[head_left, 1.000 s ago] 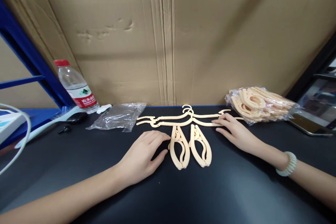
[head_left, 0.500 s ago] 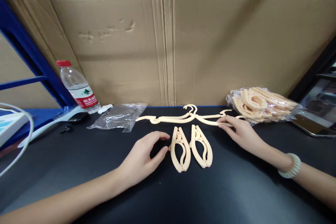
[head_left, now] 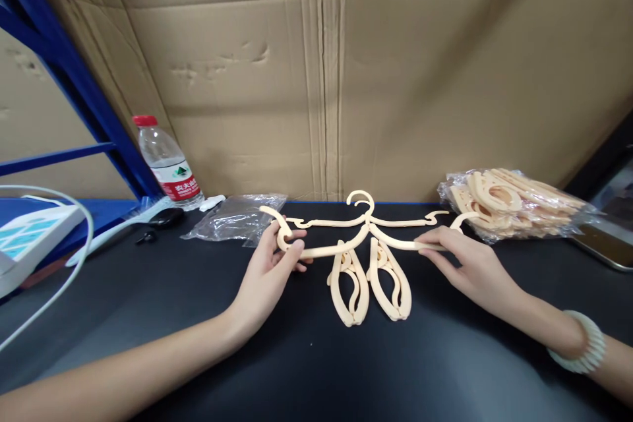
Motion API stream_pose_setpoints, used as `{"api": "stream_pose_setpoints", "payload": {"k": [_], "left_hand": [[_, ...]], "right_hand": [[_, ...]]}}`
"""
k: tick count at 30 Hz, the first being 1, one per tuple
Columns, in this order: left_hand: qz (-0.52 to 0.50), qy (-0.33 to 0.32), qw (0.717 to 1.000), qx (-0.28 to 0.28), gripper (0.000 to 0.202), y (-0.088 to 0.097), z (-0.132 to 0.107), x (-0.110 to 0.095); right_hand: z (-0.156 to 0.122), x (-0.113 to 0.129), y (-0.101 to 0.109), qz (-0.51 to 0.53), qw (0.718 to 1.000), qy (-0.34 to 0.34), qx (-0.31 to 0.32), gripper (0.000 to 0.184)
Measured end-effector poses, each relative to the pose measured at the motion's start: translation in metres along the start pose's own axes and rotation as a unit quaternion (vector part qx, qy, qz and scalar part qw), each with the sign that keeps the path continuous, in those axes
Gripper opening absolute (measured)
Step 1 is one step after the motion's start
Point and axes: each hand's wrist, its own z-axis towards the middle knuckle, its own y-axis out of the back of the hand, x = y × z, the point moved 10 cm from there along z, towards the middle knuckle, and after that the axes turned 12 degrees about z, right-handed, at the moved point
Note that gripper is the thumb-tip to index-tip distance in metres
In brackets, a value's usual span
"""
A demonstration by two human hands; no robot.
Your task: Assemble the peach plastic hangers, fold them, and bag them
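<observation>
An unfolded cream plastic folding hanger [head_left: 341,249] is held by both ends, its hook pointing away from me. My left hand [head_left: 270,270] pinches its left arm between thumb and fingers. At the other end my right hand [head_left: 467,264] grips the right arm, partly hiding it. Just behind lies a second unfolded hanger [head_left: 336,222], partly overlapped by the held one. Two folded hangers, a left one [head_left: 363,303] and a right one [head_left: 404,293], lie side by side on the black table between my hands, their tops close beneath the held hanger.
A clear plastic bag of folded hangers [head_left: 519,208] lies at the right, near a phone [head_left: 610,247]. At the left are a flat clear bag [head_left: 227,221], a water bottle [head_left: 171,168], a black earphone case [head_left: 171,217] and a white cable [head_left: 90,244]. Cardboard [head_left: 395,79] stands behind.
My left hand has moved from beside the folded hangers to the left arm of the front hanger and closed on it. That hanger has come nearer, apart from the one behind.
</observation>
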Motion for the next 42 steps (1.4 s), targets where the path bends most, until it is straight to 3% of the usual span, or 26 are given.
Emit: {"api": "stream_pose_setpoints", "payload": {"k": [3, 7, 10, 17, 21, 24, 33, 37, 42], "left_hand": [[0.021, -0.012, 0.999, 0.04, 0.052, -0.008, -0.003, -0.005], [0.051, -0.028, 0.989, 0.136, 0.052, -0.028, -0.011, -0.011], [0.063, -0.039, 0.983, 0.168, 0.049, -0.034, -0.013, -0.011], [0.023, -0.024, 0.992, 0.121, 0.041, -0.022, -0.007, -0.008], [0.012, -0.025, 0.994, 0.106, 0.037, -0.018, -0.006, -0.011], [0.011, -0.026, 0.994, 0.102, 0.036, -0.018, -0.006, -0.013], [0.005, -0.037, 0.996, 0.086, 0.034, -0.014, -0.007, -0.017], [0.004, -0.037, 0.996, 0.083, 0.034, -0.014, -0.007, -0.016], [0.01, -0.033, 0.996, 0.082, 0.036, -0.014, -0.006, -0.016]], "right_hand": [[-0.001, 0.01, -0.002, -0.006, 1.0, 0.024, 0.002, 0.009], [-0.002, 0.014, 0.002, -0.03, 0.999, 0.024, -0.021, 0.01], [-0.003, 0.014, 0.005, -0.038, 0.998, 0.02, -0.041, 0.01], [0.0, 0.021, 0.006, -0.075, 0.994, 0.076, -0.013, 0.035], [0.002, 0.01, 0.017, -0.217, 0.975, 0.053, -0.026, 0.017], [0.001, 0.007, 0.024, -0.275, 0.96, 0.024, -0.039, 0.022], [-0.003, 0.036, 0.025, -0.4, 0.911, 0.059, -0.08, 0.016], [-0.002, 0.034, 0.026, -0.361, 0.928, 0.061, -0.076, 0.017], [0.0, 0.023, 0.022, -0.22, 0.973, 0.035, -0.065, 0.017]]}}
